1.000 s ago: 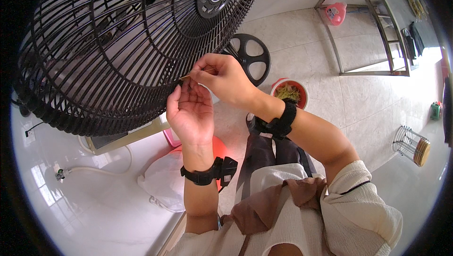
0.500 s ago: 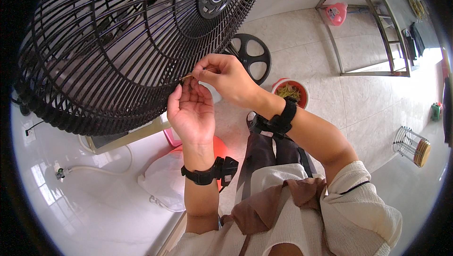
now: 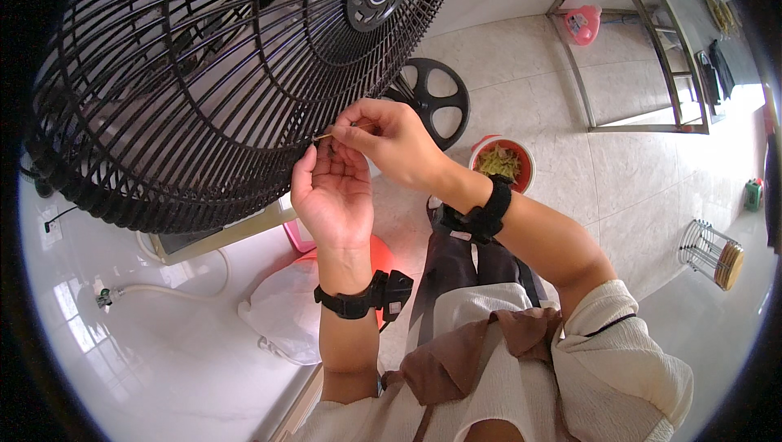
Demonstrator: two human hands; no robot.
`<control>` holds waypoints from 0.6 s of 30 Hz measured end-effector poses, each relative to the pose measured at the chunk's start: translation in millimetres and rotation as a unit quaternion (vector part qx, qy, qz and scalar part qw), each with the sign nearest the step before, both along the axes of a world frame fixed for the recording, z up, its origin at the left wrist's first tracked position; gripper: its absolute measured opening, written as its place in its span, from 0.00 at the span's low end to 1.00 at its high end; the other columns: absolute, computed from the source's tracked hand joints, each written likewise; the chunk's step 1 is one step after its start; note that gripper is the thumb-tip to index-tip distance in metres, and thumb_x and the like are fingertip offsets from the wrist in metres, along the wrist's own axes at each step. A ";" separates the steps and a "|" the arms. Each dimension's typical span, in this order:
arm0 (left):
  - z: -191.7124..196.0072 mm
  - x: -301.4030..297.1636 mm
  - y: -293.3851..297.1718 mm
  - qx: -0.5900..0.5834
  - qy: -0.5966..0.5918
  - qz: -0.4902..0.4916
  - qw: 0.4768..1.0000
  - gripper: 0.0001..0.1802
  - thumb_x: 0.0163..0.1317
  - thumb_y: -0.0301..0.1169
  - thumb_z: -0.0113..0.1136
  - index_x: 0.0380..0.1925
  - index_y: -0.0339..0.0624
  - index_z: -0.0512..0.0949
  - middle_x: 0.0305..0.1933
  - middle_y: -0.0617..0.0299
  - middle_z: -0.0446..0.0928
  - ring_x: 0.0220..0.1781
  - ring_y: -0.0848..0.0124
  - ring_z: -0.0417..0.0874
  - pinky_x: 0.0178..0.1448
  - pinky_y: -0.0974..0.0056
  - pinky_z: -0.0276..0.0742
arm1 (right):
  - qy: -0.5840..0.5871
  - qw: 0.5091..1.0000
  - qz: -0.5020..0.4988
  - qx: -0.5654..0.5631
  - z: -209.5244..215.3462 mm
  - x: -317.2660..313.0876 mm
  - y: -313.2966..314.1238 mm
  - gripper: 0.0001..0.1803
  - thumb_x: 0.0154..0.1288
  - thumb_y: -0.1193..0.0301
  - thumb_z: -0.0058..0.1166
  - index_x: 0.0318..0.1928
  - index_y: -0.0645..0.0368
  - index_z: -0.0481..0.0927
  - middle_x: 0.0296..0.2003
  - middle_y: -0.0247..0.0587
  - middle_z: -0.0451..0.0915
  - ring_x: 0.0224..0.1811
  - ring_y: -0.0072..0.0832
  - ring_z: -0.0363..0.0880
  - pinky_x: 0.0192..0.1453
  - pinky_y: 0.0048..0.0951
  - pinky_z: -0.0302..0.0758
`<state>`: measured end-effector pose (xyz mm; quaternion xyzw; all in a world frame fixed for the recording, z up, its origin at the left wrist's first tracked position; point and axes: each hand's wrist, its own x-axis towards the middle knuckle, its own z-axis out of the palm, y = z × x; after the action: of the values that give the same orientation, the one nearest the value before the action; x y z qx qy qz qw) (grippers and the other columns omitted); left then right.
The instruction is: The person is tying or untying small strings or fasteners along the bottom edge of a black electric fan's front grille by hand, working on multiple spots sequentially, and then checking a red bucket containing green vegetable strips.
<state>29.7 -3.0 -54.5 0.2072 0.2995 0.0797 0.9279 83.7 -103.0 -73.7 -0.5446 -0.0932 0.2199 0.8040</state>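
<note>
A large black fan grille (image 3: 195,100) fills the upper left, with a round hub cap at its middle. My right hand (image 3: 395,140) pinches a thin, light-brown stick (image 3: 325,136) between thumb and fingertips. The stick points left, its tip at the grille's lower right rim. My left hand (image 3: 332,197) is just below, palm up and cupped, the thumb apart and the fingers slightly bent. Its fingertips are close under the rim and the stick; whether they touch the grille I cannot tell. Nothing shows in the left palm.
The fan's round black base (image 3: 440,100) stands on the tiled floor. Beside it is a red-and-white bucket (image 3: 521,167) with yellow-green scraps. A metal-framed table (image 3: 643,128) holds the upper right, stacked stools (image 3: 710,253) the far right. A white bag (image 3: 281,312) lies lower left.
Both hands have stayed at the rim with only slight shifts. The stick's angle has changed a little, and the grille has moved slightly to the right in view.
</note>
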 end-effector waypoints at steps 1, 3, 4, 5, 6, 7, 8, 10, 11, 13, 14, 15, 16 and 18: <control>-0.5 0.2 -0.3 0.001 0.003 0.001 1.000 0.14 0.57 0.31 0.49 0.38 0.30 0.71 0.38 0.57 0.74 0.40 0.71 0.75 0.47 0.68 0.75 | -0.015 1.000 -0.015 0.000 -1.5 -0.9 0.4 0.04 0.59 0.76 0.50 0.31 0.65 0.75 0.22 0.29 0.74 0.24 0.12 0.69 0.28 0.15 0.68; -0.9 1.3 -1.1 0.005 0.006 0.001 1.000 0.14 0.57 0.31 0.49 0.37 0.31 0.71 0.38 0.57 0.74 0.40 0.71 0.74 0.47 0.68 0.74 | -0.030 0.999 -0.030 0.000 -2.9 -1.3 0.7 0.04 0.59 0.76 0.50 0.32 0.65 0.74 0.21 0.29 0.74 0.24 0.12 0.69 0.27 0.16 0.68; -0.5 1.5 -1.2 0.011 0.010 0.003 1.000 0.14 0.57 0.32 0.49 0.37 0.31 0.71 0.38 0.57 0.74 0.41 0.71 0.74 0.47 0.68 0.73 | -0.049 0.998 -0.041 -0.029 -1.4 -1.1 1.1 0.04 0.59 0.76 0.50 0.31 0.65 0.75 0.21 0.29 0.74 0.23 0.12 0.69 0.27 0.17 0.68; 0.0 1.4 -1.6 0.011 0.010 0.003 1.000 0.14 0.57 0.32 0.49 0.37 0.31 0.71 0.38 0.57 0.74 0.41 0.71 0.74 0.47 0.68 0.73 | -0.069 0.995 -0.053 -0.057 -0.3 -0.9 1.8 0.04 0.58 0.76 0.50 0.31 0.65 0.75 0.20 0.30 0.74 0.23 0.12 0.70 0.26 0.17 0.68; 0.6 1.3 -2.4 0.019 0.010 -0.003 1.000 0.14 0.57 0.33 0.49 0.37 0.31 0.71 0.38 0.57 0.74 0.41 0.71 0.74 0.48 0.68 0.72 | -0.069 0.995 -0.053 -0.057 0.0 -1.0 3.9 0.04 0.58 0.76 0.50 0.31 0.65 0.75 0.20 0.30 0.74 0.23 0.12 0.70 0.26 0.17 0.68; 1.1 1.4 -3.0 0.028 0.011 -0.010 1.000 0.14 0.57 0.33 0.49 0.37 0.32 0.71 0.38 0.57 0.74 0.41 0.71 0.74 0.49 0.67 0.71 | -0.099 0.991 -0.071 -0.061 -0.1 -1.1 6.9 0.04 0.57 0.76 0.51 0.31 0.65 0.75 0.19 0.32 0.74 0.22 0.13 0.70 0.26 0.18 0.69; 1.7 1.9 -3.5 0.028 0.011 -0.010 0.999 0.14 0.57 0.33 0.49 0.37 0.32 0.71 0.38 0.57 0.74 0.41 0.71 0.74 0.49 0.67 0.71 | -0.129 0.986 -0.088 -0.065 -0.5 -1.5 8.4 0.05 0.56 0.75 0.52 0.31 0.65 0.75 0.18 0.34 0.74 0.21 0.14 0.71 0.26 0.19 0.69; 2.9 2.9 -4.1 0.040 0.031 -0.013 0.999 0.15 0.57 0.35 0.49 0.37 0.32 0.71 0.39 0.58 0.74 0.42 0.71 0.73 0.51 0.67 0.69 | -0.168 0.976 -0.107 -0.087 -1.0 -3.6 7.1 0.04 0.55 0.75 0.53 0.30 0.64 0.76 0.19 0.36 0.74 0.21 0.16 0.72 0.26 0.19 0.70; 2.7 2.4 -4.0 0.041 0.031 -0.012 0.999 0.15 0.57 0.35 0.49 0.37 0.32 0.71 0.39 0.58 0.74 0.42 0.71 0.73 0.51 0.67 0.69 | -0.208 0.964 -0.125 -0.109 -1.3 -4.2 6.2 0.04 0.54 0.75 0.53 0.30 0.63 0.76 0.19 0.38 0.74 0.21 0.18 0.73 0.26 0.20 0.70; 1.3 0.6 -3.9 0.031 0.031 -0.016 0.999 0.15 0.57 0.35 0.49 0.38 0.33 0.71 0.38 0.58 0.74 0.42 0.71 0.73 0.52 0.66 0.68 | -0.240 0.953 -0.142 -0.116 -3.4 -4.6 3.7 0.04 0.53 0.76 0.54 0.30 0.62 0.76 0.19 0.39 0.74 0.21 0.21 0.73 0.26 0.21 0.70; 1.4 0.3 -4.3 0.031 0.031 -0.016 0.999 0.15 0.57 0.35 0.49 0.38 0.33 0.71 0.38 0.58 0.74 0.42 0.71 0.73 0.52 0.66 0.68 | -0.272 0.941 -0.159 -0.124 -4.0 -4.6 2.9 0.04 0.52 0.76 0.54 0.30 0.62 0.77 0.20 0.40 0.74 0.20 0.23 0.73 0.25 0.22 0.70; 1.8 0.0 -4.7 0.032 0.031 -0.012 0.999 0.15 0.57 0.35 0.49 0.38 0.33 0.72 0.38 0.58 0.74 0.42 0.71 0.73 0.52 0.66 0.68 | -0.272 0.941 -0.158 -0.124 -4.2 -3.9 2.8 0.04 0.52 0.76 0.54 0.30 0.62 0.77 0.20 0.40 0.74 0.20 0.23 0.73 0.25 0.22 0.70; 2.3 -0.1 -5.0 0.033 0.032 -0.009 0.999 0.15 0.57 0.35 0.49 0.38 0.34 0.72 0.39 0.59 0.74 0.42 0.71 0.73 0.51 0.66 0.68 | -0.282 0.936 -0.166 -0.129 -2.7 -2.5 2.8 0.04 0.51 0.76 0.54 0.29 0.62 0.77 0.20 0.40 0.73 0.20 0.24 0.72 0.24 0.22 0.70; 4.4 0.2 -5.6 0.029 0.031 -0.010 0.999 0.15 0.57 0.35 0.49 0.38 0.34 0.72 0.39 0.59 0.74 0.42 0.71 0.73 0.51 0.66 0.68 | -0.292 0.931 -0.173 -0.134 -2.2 -0.9 4.7 0.04 0.51 0.76 0.55 0.29 0.61 0.77 0.20 0.39 0.73 0.19 0.25 0.72 0.24 0.23 0.69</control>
<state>29.9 -8.6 -50.1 0.2396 0.3239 0.0731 0.9123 82.7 -98.3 -75.9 -0.6952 -0.1981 -0.0813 0.6862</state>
